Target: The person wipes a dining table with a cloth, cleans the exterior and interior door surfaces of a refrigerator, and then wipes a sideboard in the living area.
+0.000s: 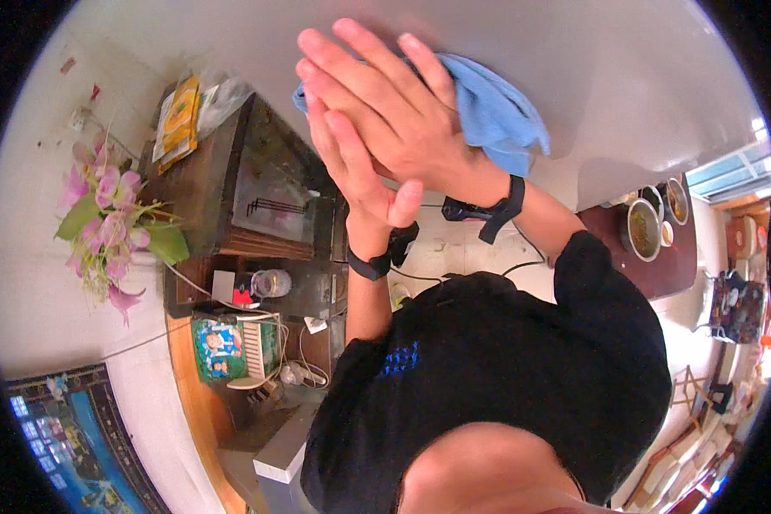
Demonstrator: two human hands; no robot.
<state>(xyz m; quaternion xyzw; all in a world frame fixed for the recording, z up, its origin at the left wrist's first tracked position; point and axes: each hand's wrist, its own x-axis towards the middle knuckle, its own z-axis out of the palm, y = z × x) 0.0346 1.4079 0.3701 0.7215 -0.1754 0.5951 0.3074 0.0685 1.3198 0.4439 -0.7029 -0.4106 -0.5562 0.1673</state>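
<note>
A blue cloth lies against a smooth grey surface at the top of the view. My right hand presses on it with the back of the hand showing and the fingers spread. The cloth sticks out on the right beside the wrist, and a small edge of it shows at the left. My left hand rests close against the right hand, thumb out and fingers pointing upward. Whether its fingers also hold the cloth is hidden. Both wrists wear black bands.
A dark wooden cabinet stands at left with yellow packets on top and a glass jar on a shelf. Artificial pink flowers hang near it. At right, a dark red table bears several bowls. Cables trail below my arms.
</note>
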